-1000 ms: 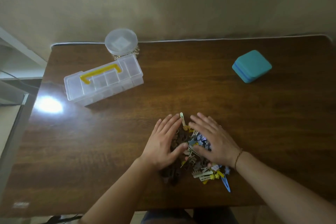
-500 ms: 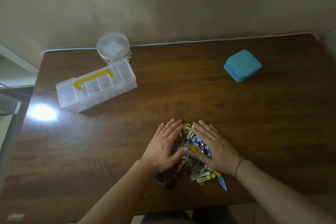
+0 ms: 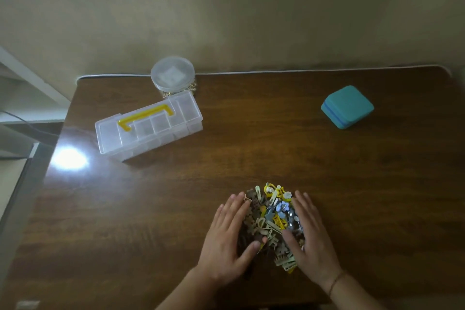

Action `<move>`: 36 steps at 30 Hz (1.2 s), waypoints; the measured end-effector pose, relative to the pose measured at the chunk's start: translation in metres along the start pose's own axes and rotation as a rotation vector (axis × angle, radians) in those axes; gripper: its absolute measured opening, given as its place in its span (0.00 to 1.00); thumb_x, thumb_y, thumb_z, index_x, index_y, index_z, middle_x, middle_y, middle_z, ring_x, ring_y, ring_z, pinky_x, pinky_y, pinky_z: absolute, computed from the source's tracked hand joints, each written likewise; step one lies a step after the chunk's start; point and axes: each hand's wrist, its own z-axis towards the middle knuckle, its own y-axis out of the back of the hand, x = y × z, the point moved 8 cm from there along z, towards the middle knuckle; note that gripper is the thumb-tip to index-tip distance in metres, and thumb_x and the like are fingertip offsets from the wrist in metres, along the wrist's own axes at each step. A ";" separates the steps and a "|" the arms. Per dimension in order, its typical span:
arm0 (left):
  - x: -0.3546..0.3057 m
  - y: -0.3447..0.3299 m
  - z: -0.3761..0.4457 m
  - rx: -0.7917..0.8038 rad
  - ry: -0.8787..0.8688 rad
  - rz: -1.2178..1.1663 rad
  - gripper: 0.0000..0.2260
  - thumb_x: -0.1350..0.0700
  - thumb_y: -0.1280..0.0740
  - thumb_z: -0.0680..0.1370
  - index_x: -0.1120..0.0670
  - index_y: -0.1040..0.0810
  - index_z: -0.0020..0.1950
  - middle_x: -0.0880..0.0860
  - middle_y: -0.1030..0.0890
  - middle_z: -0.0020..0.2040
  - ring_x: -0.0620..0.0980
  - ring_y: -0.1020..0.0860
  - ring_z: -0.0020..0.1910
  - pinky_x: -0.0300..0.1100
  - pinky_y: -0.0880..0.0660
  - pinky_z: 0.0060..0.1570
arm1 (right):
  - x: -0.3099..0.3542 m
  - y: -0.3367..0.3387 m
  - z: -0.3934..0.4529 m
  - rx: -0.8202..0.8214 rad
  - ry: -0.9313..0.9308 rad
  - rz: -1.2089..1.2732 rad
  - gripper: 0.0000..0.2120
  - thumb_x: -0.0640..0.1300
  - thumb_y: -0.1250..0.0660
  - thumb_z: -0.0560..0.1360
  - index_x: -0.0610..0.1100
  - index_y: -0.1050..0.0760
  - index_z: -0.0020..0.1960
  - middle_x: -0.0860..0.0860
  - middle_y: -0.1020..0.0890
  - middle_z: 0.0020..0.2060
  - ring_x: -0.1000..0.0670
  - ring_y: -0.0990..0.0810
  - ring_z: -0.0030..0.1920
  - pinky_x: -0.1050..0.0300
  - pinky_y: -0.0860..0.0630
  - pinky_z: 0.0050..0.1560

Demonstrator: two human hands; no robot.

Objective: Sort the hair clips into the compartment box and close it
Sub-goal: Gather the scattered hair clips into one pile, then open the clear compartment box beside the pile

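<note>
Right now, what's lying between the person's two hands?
In the head view, a mixed pile of hair clips lies between the left hand and right hand, both flat and open against its sides.

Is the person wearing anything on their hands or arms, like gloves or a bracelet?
No gloves and no sleeves that show: both forearms are bare right down to the picture's bottom edge. The left hand has nothing on it, no ring or watch that I can see. The right hand is bare too, but a thin brownish bracelet, like a cord, goes round that wrist.
</note>
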 end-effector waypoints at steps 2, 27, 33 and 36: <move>-0.005 -0.004 0.000 0.008 -0.018 -0.004 0.34 0.35 0.43 0.80 0.49 0.45 0.81 0.43 0.50 0.82 0.47 0.53 0.81 0.53 0.51 0.79 | 0.009 -0.007 -0.001 0.037 0.053 -0.019 0.35 0.65 0.48 0.78 0.47 0.46 0.79 0.56 0.49 0.79 0.55 0.55 0.79 0.46 0.47 0.76; 0.191 0.234 0.019 -0.846 0.737 -0.608 0.18 0.54 0.33 0.80 0.54 0.27 0.70 0.52 0.21 0.64 0.51 0.22 0.61 0.45 0.25 0.59 | 0.185 -0.031 0.235 0.191 -0.104 0.587 0.16 0.46 0.34 0.79 0.51 0.27 0.66 0.58 0.19 0.57 0.55 0.21 0.61 0.55 0.26 0.64; 0.146 0.185 0.025 -0.720 0.649 -0.552 0.20 0.55 0.28 0.77 0.49 0.27 0.68 0.43 0.21 0.60 0.44 0.21 0.58 0.37 0.24 0.55 | 0.128 0.013 0.191 0.035 -0.166 0.623 0.17 0.38 0.35 0.79 0.49 0.29 0.66 0.54 0.19 0.56 0.72 0.22 0.47 0.78 0.27 0.47; 0.114 0.149 0.032 -0.580 0.550 -0.556 0.21 0.52 0.27 0.76 0.45 0.28 0.66 0.40 0.22 0.61 0.41 0.22 0.60 0.42 0.22 0.59 | 0.086 0.038 0.152 -0.012 -0.253 0.568 0.22 0.43 0.34 0.79 0.45 0.31 0.71 0.52 0.20 0.60 0.69 0.22 0.50 0.76 0.27 0.47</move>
